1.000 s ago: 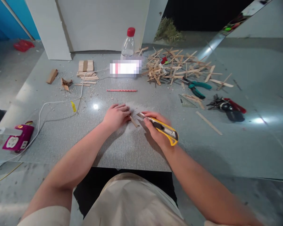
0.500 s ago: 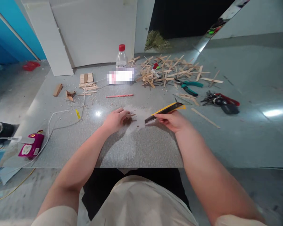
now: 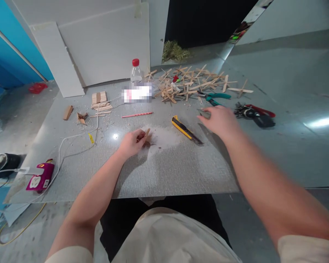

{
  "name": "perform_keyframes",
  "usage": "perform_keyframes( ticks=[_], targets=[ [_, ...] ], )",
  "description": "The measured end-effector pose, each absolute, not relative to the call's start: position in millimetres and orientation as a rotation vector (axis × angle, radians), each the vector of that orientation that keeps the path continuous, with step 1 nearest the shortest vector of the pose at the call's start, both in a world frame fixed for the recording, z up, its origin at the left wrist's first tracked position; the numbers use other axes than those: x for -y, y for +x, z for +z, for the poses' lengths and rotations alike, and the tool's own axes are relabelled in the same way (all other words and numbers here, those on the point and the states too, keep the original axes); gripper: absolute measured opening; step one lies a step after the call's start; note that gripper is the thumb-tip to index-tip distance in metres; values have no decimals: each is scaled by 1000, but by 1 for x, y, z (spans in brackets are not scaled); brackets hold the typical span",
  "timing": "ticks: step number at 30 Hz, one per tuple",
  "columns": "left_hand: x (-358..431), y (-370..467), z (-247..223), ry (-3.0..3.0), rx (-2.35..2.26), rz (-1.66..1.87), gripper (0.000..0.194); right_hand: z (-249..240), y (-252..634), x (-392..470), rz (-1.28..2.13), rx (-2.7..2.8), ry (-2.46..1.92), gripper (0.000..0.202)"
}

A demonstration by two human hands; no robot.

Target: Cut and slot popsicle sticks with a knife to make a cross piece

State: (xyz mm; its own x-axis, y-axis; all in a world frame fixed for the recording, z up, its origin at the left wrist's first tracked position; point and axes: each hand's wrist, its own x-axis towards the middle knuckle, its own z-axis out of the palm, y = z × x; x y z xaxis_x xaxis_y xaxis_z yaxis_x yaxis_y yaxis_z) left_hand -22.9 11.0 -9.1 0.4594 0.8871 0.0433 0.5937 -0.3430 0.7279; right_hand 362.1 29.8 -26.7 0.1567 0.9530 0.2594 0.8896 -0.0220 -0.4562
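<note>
Clamped in the left fingers [image 3: 139, 133]: one short wood stick [image 3: 147, 132]. By the right fingers [image 3: 211, 111], one small grey thing [image 3: 206, 114], too hidden to see if gripped. Between left and right fingers, one yellow knife [image 3: 185, 130], lying flat. Past the left fingers, one pink pencil [image 3: 137, 114] and one bottle [image 3: 136, 75] with a red cap. Past the right fingers, one pair of green pliers [image 3: 220, 95] and crossed sticks [image 3: 168, 95], too many to count. Under the fingers, a grey desk [image 3: 164, 177] with pale dust [image 3: 170, 138]. Farther off, white boards [image 3: 106, 47] and one blue wall [image 3: 27, 36].
</note>
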Motion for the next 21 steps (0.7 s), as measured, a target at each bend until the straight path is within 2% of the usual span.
perform_keyframes(
  ticks=[4, 9, 19, 21],
  targets=[
    [-11, -22, -11, 2019, -1210, 587, 12, -33, 384, -33, 158, 1760, -2049, 51],
    [-11, -20, -8, 1972, -1194, 608, 15, -41, 402, -36, 232, 1791, -2072, 60],
    [-5, -16, -1, 1843, -1169, 657, 18, -43, 406, -55, 302, 1622, -2150, 52],
    [-4, -15, -2, 1813, -1155, 673, 17, -35, 398, -50, 345, 1581, -2068, 44]
  ],
)
